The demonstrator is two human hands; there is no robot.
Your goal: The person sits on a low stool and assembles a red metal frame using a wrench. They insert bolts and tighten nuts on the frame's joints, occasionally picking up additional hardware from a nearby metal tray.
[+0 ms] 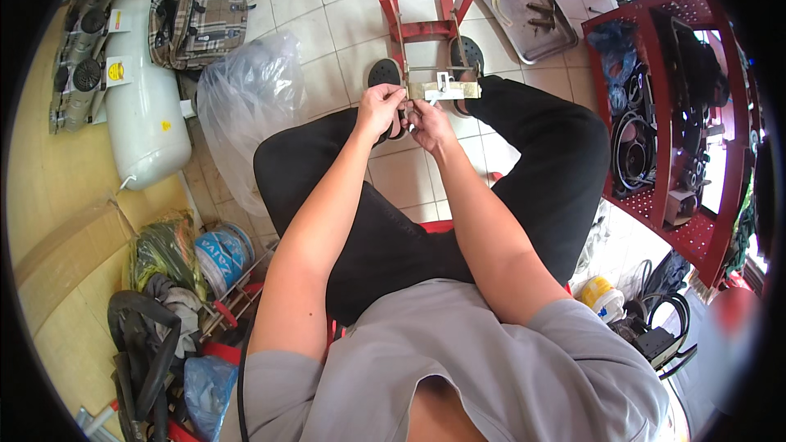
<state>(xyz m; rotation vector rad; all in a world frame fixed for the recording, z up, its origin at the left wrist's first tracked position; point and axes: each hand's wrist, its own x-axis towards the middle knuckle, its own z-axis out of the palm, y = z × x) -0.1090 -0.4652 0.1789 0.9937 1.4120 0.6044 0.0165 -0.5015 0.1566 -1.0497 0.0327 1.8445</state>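
Note:
My left hand is closed in a pinch at the left end of a flat, brass-coloured metal bar. Just beside it, below the same end, my right hand has its fingers curled together. Whatever small piece the fingertips hold is hidden or too small to name. A silvery slotted fitting sits on top of the bar. The bar lies across the near end of a red metal stand with two upright posts, on the floor between my feet.
A metal tray with dark pieces lies beyond the stand. Clear plastic sheeting, a plaid bag and a white tank are at left. A red shelf rack holding parts stands at right. A dark clog is beside the stand.

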